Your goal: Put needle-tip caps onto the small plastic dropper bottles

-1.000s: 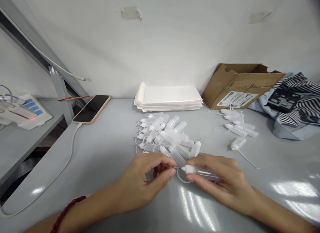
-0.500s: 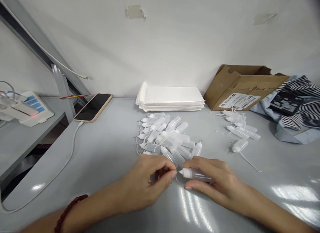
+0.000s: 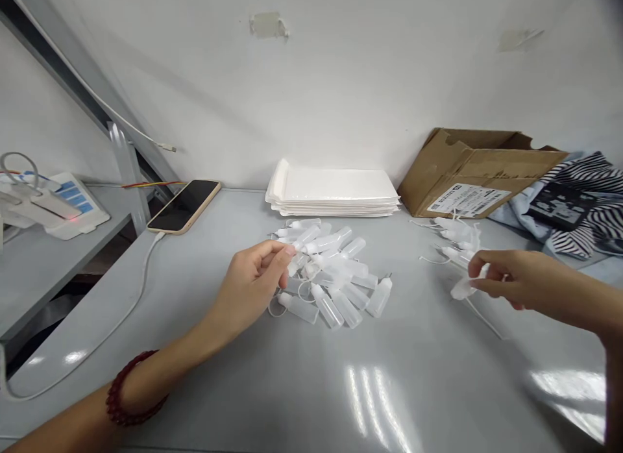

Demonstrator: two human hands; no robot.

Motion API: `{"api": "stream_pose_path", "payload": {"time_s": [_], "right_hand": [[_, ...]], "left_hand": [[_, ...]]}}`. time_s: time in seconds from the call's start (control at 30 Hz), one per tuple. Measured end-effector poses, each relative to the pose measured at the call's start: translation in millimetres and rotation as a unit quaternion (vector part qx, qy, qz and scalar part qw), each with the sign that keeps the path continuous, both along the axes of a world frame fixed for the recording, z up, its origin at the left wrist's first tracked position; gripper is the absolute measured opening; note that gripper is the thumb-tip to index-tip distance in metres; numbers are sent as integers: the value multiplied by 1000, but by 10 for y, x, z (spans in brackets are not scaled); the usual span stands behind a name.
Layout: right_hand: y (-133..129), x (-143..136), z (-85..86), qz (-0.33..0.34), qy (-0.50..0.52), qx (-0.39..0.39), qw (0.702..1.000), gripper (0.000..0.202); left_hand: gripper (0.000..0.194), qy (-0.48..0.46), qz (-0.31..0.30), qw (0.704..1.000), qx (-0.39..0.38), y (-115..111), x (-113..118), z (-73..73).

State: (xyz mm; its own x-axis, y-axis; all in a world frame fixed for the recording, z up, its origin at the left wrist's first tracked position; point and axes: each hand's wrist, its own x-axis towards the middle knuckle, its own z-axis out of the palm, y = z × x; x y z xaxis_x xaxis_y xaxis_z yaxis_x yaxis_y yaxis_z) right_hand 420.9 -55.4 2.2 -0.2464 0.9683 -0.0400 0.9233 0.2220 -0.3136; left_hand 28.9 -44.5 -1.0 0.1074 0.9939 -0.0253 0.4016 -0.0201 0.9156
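Note:
At the left side of a pile of small translucent needle-tip bottles, my left hand is closed in a pinch. Its fingertips meet at the nozzle end of a needle-tip bottle lying on top of the pile. Over to the right, my right hand reaches in from the side, slightly blurred. Thumb and fingers close round a whitish bottle by the smaller group of bottles; the hand hides part of that group. Thin white strap caps hang from several bottles.
A stack of white padded envelopes lies against the wall. Behind the right group stands an open cardboard box, beside striped cloth. A phone with a white charging cable lies at the left.
My right hand has moved from the middle to the right-hand group with a bottle. My left hand has moved up and left, from the front of the pile to its left side.

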Motion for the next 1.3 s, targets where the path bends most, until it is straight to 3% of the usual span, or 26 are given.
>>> {"api": "stream_pose_path", "payload": {"time_s": [0.07, 0.17, 0.23, 0.33, 0.43, 0.47, 0.63, 0.77, 0.87, 1.03, 1.3], "right_hand": [[2, 150, -51, 31, 48, -54, 997, 30], [-21, 138, -99, 50, 68, -89, 992, 37], [-40, 16, -104, 44, 39, -87, 994, 32], [-49, -232, -67, 43, -18, -10, 999, 26], [-48, -509, 4, 37, -44, -9, 998, 2], [-55, -607, 26, 36, -32, -5, 999, 10], [-176, -1088, 32, 45, 73, 72, 994, 26], [-289, -1344, -60, 86, 111, 70, 988, 23], [-333, -1450, -102, 112, 122, 75, 983, 22], [-365, -1495, -133, 142, 148, 103, 973, 17], [-378, -1476, -111, 143, 157, 135, 968, 18]], "left_hand": [[30, 8, 4, 1000, -1, -6, 8, 17], [28, 14, 11, 1000, -5, -29, 20, 51], [26, 7, 19, 1000, -8, -44, 20, 65], [22, -9, 37, 999, 9, -68, 10, 69], [19, -9, 42, 998, 44, -105, 6, 65], [19, -4, 34, 998, 55, -122, 10, 61], [19, 19, -105, 992, 75, -229, 55, 9], [32, 18, -235, 971, -31, -309, 95, -33], [40, 23, -298, 949, -97, -354, 120, -32], [27, 71, -342, 933, -92, -368, 142, -28], [18, 54, -323, 938, -116, -320, 156, -26]]}}
